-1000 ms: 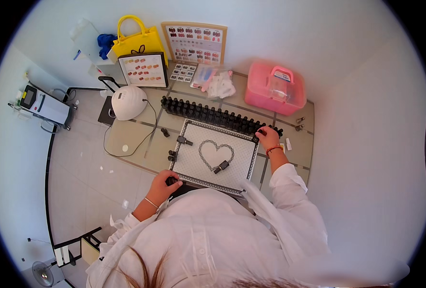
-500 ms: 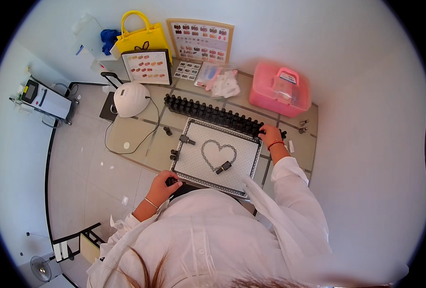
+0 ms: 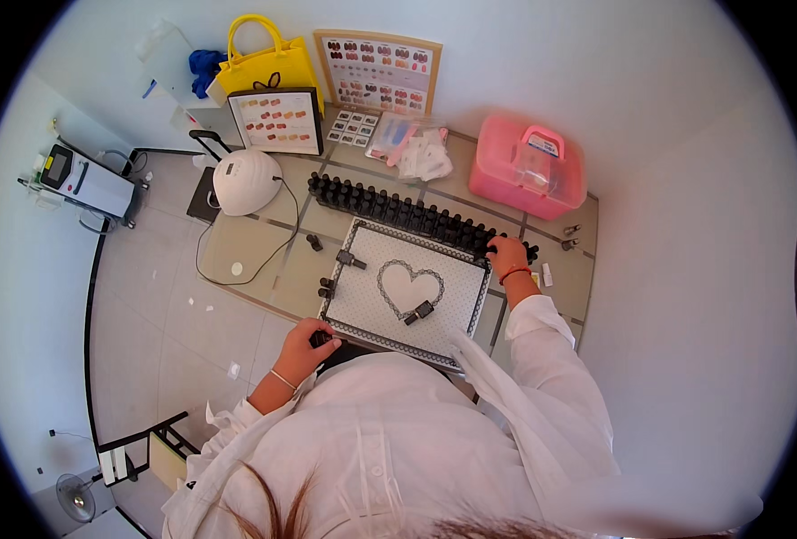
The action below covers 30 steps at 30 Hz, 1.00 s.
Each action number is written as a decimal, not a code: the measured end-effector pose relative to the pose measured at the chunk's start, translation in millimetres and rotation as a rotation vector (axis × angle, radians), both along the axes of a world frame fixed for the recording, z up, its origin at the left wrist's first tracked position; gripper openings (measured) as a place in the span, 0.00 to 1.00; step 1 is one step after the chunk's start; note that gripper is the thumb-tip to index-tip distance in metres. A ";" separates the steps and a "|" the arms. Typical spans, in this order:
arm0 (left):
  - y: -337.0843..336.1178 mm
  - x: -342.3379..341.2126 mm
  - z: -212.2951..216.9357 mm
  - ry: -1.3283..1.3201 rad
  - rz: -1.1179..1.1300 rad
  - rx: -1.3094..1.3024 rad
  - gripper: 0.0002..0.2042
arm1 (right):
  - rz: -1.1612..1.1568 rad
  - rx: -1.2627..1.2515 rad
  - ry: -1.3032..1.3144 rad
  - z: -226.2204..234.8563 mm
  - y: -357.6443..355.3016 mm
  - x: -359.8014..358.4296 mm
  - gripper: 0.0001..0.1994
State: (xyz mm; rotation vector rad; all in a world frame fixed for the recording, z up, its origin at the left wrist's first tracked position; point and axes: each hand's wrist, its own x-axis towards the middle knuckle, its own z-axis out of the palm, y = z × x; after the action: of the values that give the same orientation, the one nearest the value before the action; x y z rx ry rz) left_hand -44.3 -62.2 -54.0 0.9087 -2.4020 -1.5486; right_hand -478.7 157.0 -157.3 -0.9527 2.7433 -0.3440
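Observation:
My left hand [image 3: 301,350] is closed around a black nail polish bottle [image 3: 320,339] at the near left corner of a white mat [image 3: 371,305] with a black lace border and heart. At the far right corner of the mat, my right hand [image 3: 509,257] has its fingers closed at the right end of long rows of black nail polish bottles [image 3: 398,213]; its fingers partly hide the bottle they grip. One loose bottle [image 3: 419,312] lies on the heart's lower edge, another bottle [image 3: 351,260] on the mat's left side. More bottles [image 3: 327,287] lie at its left border.
A single bottle [image 3: 315,242] lies left of the mat. Behind it stand a white nail lamp [image 3: 247,182] with a cord, colour charts [image 3: 275,122], a yellow bag [image 3: 273,67] and plastic packets [image 3: 424,154]. A pink case [image 3: 526,169] sits at the back right, with small bottles [image 3: 569,237] nearby.

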 end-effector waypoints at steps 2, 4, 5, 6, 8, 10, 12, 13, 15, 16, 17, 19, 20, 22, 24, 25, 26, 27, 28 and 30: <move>-0.4 -0.2 -0.7 -0.006 -0.002 0.002 0.11 | -0.008 -0.003 0.004 1.1 -0.5 0.6 0.12; -0.3 -0.5 -0.6 -0.003 -0.004 -0.011 0.11 | -0.013 0.003 0.002 4.5 -1.0 1.7 0.12; -0.2 -0.3 -0.9 -0.003 -0.003 -0.013 0.11 | -0.010 0.001 -0.001 4.4 -0.9 1.6 0.12; 0.0 0.2 -1.6 -0.003 -0.002 -0.014 0.11 | -0.006 0.000 -0.004 4.2 -0.8 1.5 0.12; 0.5 -0.1 -1.9 -0.004 0.000 -0.009 0.11 | -0.003 0.005 -0.002 3.8 0.0 0.5 0.12; 1.1 -0.7 -1.7 -0.008 0.003 0.001 0.12 | -0.001 0.018 0.004 1.1 0.2 -0.7 0.12; 1.3 -1.8 -0.2 -0.012 0.002 0.009 0.12 | 0.007 0.025 0.011 -1.2 0.8 -0.8 0.12; 1.5 -1.6 0.0 -0.014 0.004 0.013 0.12 | 0.014 0.029 0.014 -0.4 -0.2 0.0 0.12; 1.0 -1.0 -1.0 -0.008 -0.008 -0.020 0.12 | 0.028 0.055 0.024 3.4 -2.8 2.7 0.12; 0.9 -1.2 -1.2 -0.005 -0.017 -0.037 0.12 | 0.033 0.068 0.030 5.7 -3.6 4.3 0.13; 1.0 -1.6 -1.1 -0.012 -0.012 -0.022 0.12 | 0.029 0.073 0.042 5.2 -3.7 5.0 0.12; 1.5 -1.1 -0.8 -0.028 0.000 0.008 0.12 | 0.026 0.081 0.064 5.7 -5.7 7.8 0.12; 1.9 -0.3 -1.5 -0.022 0.004 0.003 0.12 | 0.054 0.100 0.080 8.9 -6.8 9.7 0.11; 2.5 0.6 -3.3 -0.009 0.010 -0.006 0.12 | 0.107 0.137 0.112 18.7 -7.3 13.5 0.10; 2.4 1.0 -3.2 -0.016 0.009 -0.011 0.12 | 0.092 0.137 0.129 19.9 -8.5 16.4 0.10; 2.2 0.6 -2.9 -0.019 0.005 -0.013 0.12 | 0.081 0.137 0.138 20.5 -8.1 16.8 0.10; 2.3 0.3 -3.3 -0.018 0.005 -0.008 0.12 | 0.078 0.134 0.137 18.6 -7.8 15.8 0.10; 2.4 0.2 -4.2 -0.017 0.004 -0.003 0.12 | 0.075 0.130 0.136 14.3 -7.8 14.2 0.10; 2.5 0.0 -4.2 -0.017 0.004 0.001 0.12 | 0.072 0.127 0.134 11.3 -8.2 13.4 0.10; 3.3 -1.6 -0.6 -0.020 0.000 0.000 0.12 | 0.087 0.126 0.157 7.4 -7.8 12.4 0.10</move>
State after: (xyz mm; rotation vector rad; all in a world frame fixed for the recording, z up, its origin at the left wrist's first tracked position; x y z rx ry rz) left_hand -45.9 -58.9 -54.5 0.9282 -2.4159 -1.5468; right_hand -466.3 149.3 -149.9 -1.1046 2.8105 -0.0841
